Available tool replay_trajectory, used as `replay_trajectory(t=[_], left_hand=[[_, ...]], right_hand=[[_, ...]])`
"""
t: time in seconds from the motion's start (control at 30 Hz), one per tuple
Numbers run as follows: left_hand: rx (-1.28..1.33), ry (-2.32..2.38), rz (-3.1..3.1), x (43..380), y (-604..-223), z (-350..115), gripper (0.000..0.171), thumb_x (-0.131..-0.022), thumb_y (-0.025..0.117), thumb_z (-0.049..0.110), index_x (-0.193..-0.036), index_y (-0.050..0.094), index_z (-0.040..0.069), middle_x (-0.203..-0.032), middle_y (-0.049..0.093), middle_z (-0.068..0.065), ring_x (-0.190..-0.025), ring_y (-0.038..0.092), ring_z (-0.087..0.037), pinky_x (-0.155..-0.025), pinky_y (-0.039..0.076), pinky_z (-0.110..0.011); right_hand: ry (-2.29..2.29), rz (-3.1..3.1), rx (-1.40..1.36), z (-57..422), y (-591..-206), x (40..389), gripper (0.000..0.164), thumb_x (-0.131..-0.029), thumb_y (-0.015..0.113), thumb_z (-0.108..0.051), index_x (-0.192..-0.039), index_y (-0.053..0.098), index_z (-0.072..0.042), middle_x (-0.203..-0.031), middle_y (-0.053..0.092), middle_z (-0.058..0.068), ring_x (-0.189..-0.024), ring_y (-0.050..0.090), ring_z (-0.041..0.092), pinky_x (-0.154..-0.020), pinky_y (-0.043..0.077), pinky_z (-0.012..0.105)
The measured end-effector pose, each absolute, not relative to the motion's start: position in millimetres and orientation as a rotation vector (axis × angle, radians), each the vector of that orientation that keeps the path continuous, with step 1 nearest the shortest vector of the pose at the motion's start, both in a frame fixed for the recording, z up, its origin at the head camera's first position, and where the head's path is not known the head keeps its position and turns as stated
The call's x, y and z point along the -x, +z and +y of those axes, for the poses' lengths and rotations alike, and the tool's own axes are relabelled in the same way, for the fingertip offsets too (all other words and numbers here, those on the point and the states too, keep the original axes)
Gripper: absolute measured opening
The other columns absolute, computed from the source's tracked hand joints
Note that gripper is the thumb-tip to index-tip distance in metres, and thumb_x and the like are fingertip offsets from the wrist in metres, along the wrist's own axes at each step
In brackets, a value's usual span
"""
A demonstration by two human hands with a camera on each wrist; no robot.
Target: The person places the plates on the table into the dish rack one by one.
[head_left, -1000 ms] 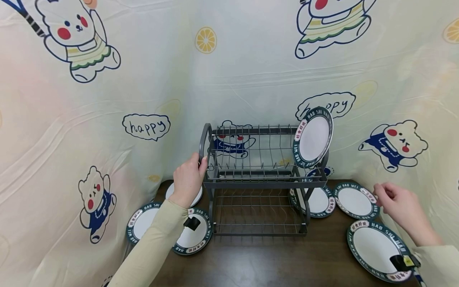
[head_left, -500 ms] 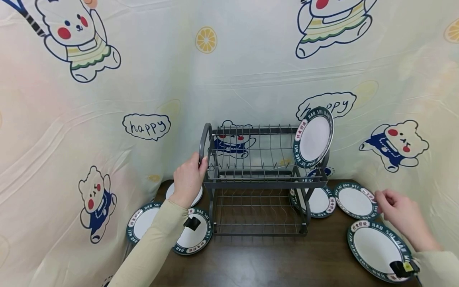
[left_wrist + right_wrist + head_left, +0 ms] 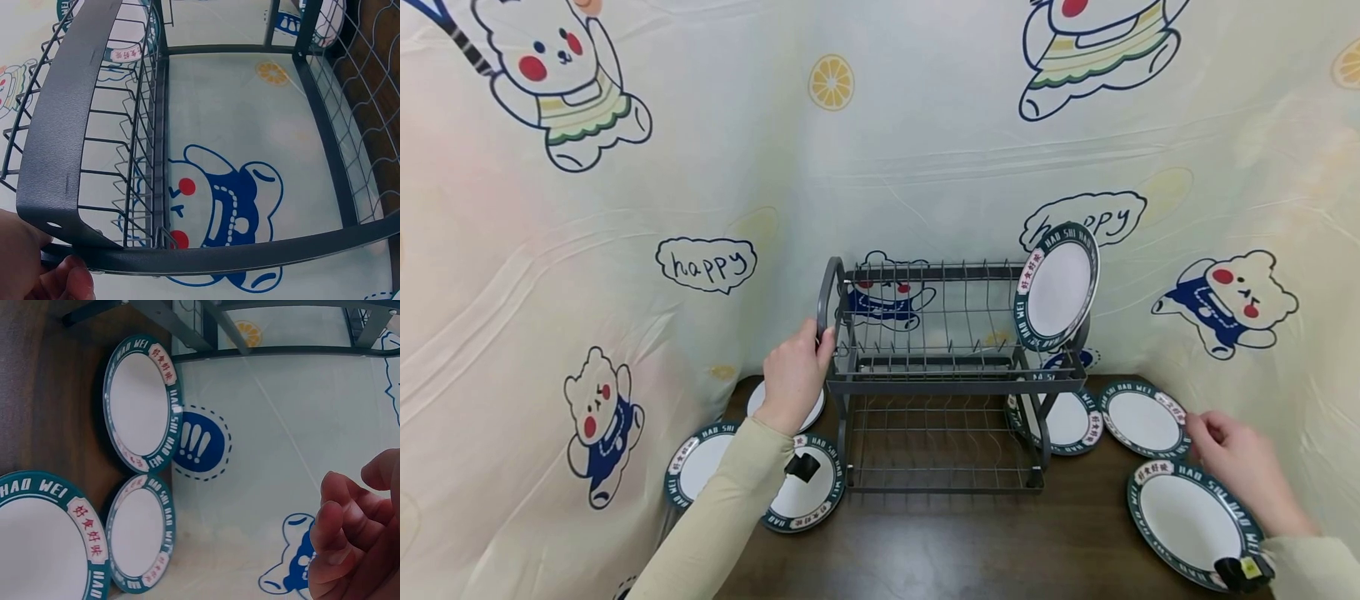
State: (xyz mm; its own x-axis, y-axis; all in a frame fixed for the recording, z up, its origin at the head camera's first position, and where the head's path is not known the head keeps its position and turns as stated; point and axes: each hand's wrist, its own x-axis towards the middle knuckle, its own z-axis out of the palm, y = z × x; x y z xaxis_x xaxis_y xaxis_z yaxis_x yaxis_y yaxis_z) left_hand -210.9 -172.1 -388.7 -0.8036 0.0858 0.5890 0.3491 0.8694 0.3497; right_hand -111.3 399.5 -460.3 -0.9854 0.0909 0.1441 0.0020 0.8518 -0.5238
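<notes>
A dark grey two-tier dish rack (image 3: 955,387) stands upright on the table. My left hand (image 3: 793,375) grips its left side frame; in the left wrist view, fingers curl round the dark bar (image 3: 187,259). One white plate with a green lettered rim (image 3: 1058,287) leans in the upper tier's right end. At the right, my right hand (image 3: 1243,471) hovers beside two matching plates, the farther one (image 3: 1142,419) and the nearer, larger one (image 3: 1187,521). Its fingers are loosely curled and hold nothing, apart from the plates in the right wrist view.
Another plate (image 3: 1067,419) lies behind the rack's right leg. Left of the rack are several more plates, one in front (image 3: 805,492), partly hidden by the left arm. A cartoon-printed cloth (image 3: 925,167) hangs behind the brown table (image 3: 940,542).
My right hand has lowered slightly towards me beside the right-hand plates, its fingers still holding nothing. The left hand keeps its grip on the rack, which has not moved.
</notes>
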Motion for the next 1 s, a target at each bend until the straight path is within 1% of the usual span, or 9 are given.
replay_trajectory(t=[0.27,0.43,0.6,0.77,0.9,1.0], left_hand=[[0.309,-0.619,-2.476,210.7,-388.2,-172.0,0.028,-0.108,0.059,0.022,-0.086,0.054,0.005,-0.059,0.048,-0.002,-0.045,0.045,-0.018,-0.043,0.034,-0.032],[0.304,-0.619,-2.476,210.9,-388.5,-172.1,0.028,-0.108,0.058,0.022,-0.086,0.054,0.005,-0.059,0.049,-0.002,-0.045,0.045,-0.018,-0.043,0.035,-0.032],[0.301,-0.619,-2.472,211.0,-388.4,-171.5,0.028,-0.107,0.060,0.021,-0.086,0.054,0.005,-0.059,0.049,-0.003,-0.045,0.045,-0.018,-0.043,0.035,-0.032],[0.298,-0.624,-2.475,210.1,-388.3,-170.7,0.025,-0.106,0.063,0.019,-0.087,0.055,0.004,-0.059,0.050,-0.003,-0.045,0.046,-0.018,-0.043,0.036,-0.031],[0.292,-0.628,-2.485,209.3,-388.5,-170.4,0.025,-0.106,0.063,0.019,-0.087,0.056,0.004,-0.060,0.050,-0.003,-0.045,0.047,-0.018,-0.044,0.037,-0.032],[0.289,-0.628,-2.489,209.7,-388.5,-170.6,0.025,-0.107,0.061,0.020,-0.088,0.056,0.004,-0.060,0.051,-0.003,-0.046,0.047,-0.018,-0.044,0.038,-0.032]], right_hand=[[0.825,-2.862,0.104,401.7,-467.5,105.6,0.042,-0.111,0.043,-0.029,-0.081,0.065,-0.009,-0.065,0.061,0.000,-0.056,0.050,0.009,-0.053,0.040,0.028],[0.836,-2.871,0.123,404.8,-475.0,104.0,0.043,-0.111,0.042,-0.029,-0.081,0.065,-0.009,-0.067,0.061,0.001,-0.055,0.050,0.009,-0.053,0.039,0.029],[0.851,-2.872,0.136,408.0,-483.2,102.2,0.045,-0.111,0.042,-0.030,-0.078,0.063,-0.009,-0.064,0.060,-0.001,-0.054,0.051,0.010,-0.055,0.039,0.028],[0.848,-2.890,0.177,411.6,-491.9,99.4,0.047,-0.111,0.041,-0.031,-0.075,0.061,-0.009,-0.062,0.057,0.001,-0.053,0.050,0.011,-0.055,0.038,0.029],[0.859,-2.908,0.216,414.7,-497.4,98.0,0.048,-0.111,0.039,-0.032,-0.075,0.062,-0.009,-0.063,0.059,0.002,-0.053,0.052,0.012,-0.054,0.039,0.029],[0.888,-2.906,0.217,417.1,-500.7,97.2,0.047,-0.112,0.039,-0.031,-0.081,0.066,-0.006,-0.066,0.062,0.002,-0.053,0.053,0.011,-0.053,0.041,0.030]])
